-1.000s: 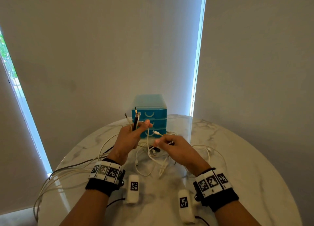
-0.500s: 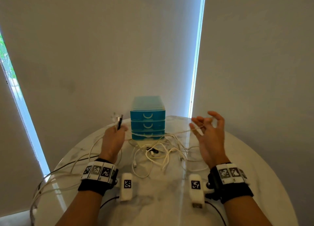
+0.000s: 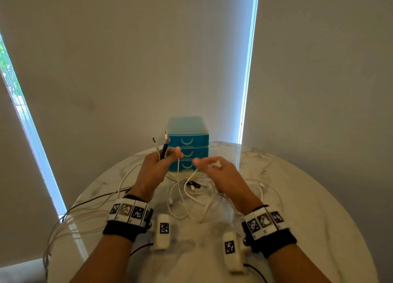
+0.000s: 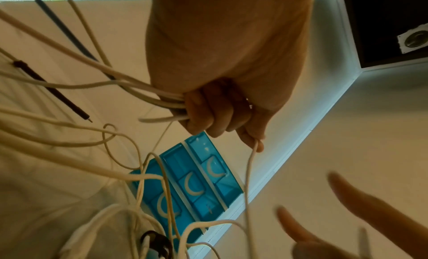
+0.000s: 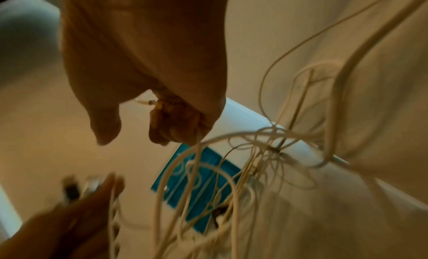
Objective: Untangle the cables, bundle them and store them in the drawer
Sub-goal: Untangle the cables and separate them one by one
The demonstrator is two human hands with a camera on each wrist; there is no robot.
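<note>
My left hand (image 3: 158,166) is raised in front of the blue three-drawer unit (image 3: 188,142), whose drawers are all closed. It grips several cable ends (image 4: 162,102); a black plug (image 3: 165,146) and a white plug (image 3: 154,143) stick up out of the fist. Its thumb and forefinger also pinch a thin white cable (image 4: 249,171) that hangs down. My right hand (image 3: 214,170) is close beside it, fingers curled (image 5: 171,127) round a white cable end with a small connector (image 5: 147,102). A tangle of white cables (image 3: 191,195) lies on the marble table (image 3: 297,197) under both hands.
Long white and dark cables (image 3: 63,223) trail from my left hand over the table's left edge. The drawer unit stands at the table's far edge against the wall. Two white tagged blocks (image 3: 163,231) (image 3: 231,251) hang by my wrists.
Both hands have come back together in front of the drawers after being spread wide. The right hand, open with a cable across its fingers, has curled round a cable end.
</note>
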